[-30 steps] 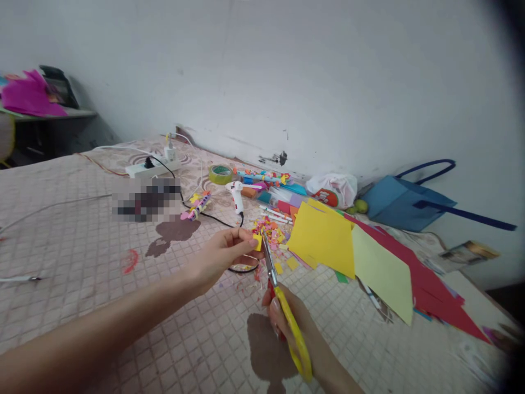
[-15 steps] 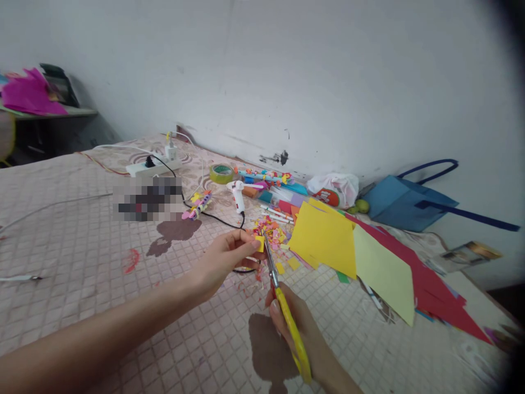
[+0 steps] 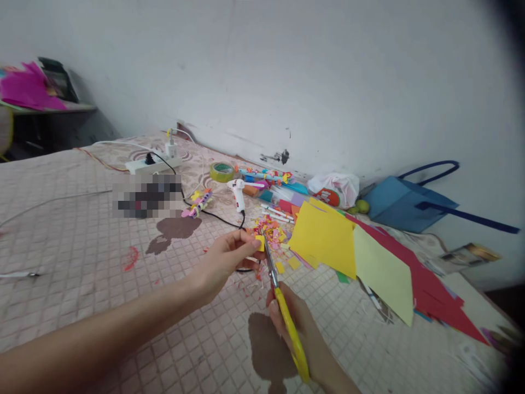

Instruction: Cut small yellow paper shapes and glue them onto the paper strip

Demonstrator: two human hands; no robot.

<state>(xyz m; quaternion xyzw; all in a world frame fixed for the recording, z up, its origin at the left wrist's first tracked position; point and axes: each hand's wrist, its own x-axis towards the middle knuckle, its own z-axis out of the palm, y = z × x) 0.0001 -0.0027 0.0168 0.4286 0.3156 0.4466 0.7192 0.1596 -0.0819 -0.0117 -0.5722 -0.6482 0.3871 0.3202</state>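
Between thumb and fingers, my left hand (image 3: pixel 232 253) pinches a small yellow piece of craft sheet (image 3: pixel 260 243). My right hand (image 3: pixel 290 309) is closed round the yellow handles of a pair of scissors (image 3: pixel 287 320). The scissors' metal blades point away from me and lie right at the piece's right edge; whether they touch it I cannot tell. Just beyond the blade tips spreads a heap of small coloured scraps (image 3: pixel 275 230). A couple of yellow cut pieces (image 3: pixel 293 263) lie to the right of the blades.
Large yellow sheets (image 3: pixel 324 238), a pale yellow sheet (image 3: pixel 383 271) and red sheets (image 3: pixel 437 290) lie to the right. Behind the scraps are a white glue gun (image 3: pixel 238 196) with a black cord, and a tape roll (image 3: pixel 222 172). A power strip (image 3: pixel 139 164) stands back left, a blue bag (image 3: pixel 408 202) back right.
Hardly anything differs. Both hands keep the yellow piece and the scissors in nearly the same place, and the view has shifted very slightly.
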